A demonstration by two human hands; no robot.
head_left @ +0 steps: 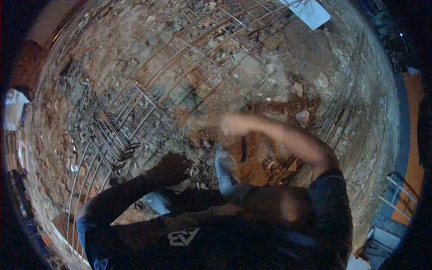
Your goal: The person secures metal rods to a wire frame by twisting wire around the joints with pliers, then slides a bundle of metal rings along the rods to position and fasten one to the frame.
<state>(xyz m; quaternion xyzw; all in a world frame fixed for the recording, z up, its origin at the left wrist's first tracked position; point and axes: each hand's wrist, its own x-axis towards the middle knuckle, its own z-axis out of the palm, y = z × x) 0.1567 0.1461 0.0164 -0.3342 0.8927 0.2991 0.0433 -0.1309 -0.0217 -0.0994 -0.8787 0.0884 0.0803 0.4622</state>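
Observation:
My left hand (pixel 174 167) is in dark shadow above the rubble, its fingers apart and nothing visible in them. It is to the right of a stack of bent steel stirrups (pixel 114 141) bunched around long rebar rods (pixel 175 74). My right hand (pixel 231 124) reaches forward over the reddish soil, blurred by motion, so its fingers and anything in them cannot be made out. Below it is my bent knee (pixel 225 166) in blue jeans.
Rebar lengths (pixel 342 108) lie on the rocky ground at the right. Loose stones (pixel 302 118) are scattered ahead. A white board (pixel 310 13) lies at the top right. A light metal frame (pixel 400 198) stands at the far right edge.

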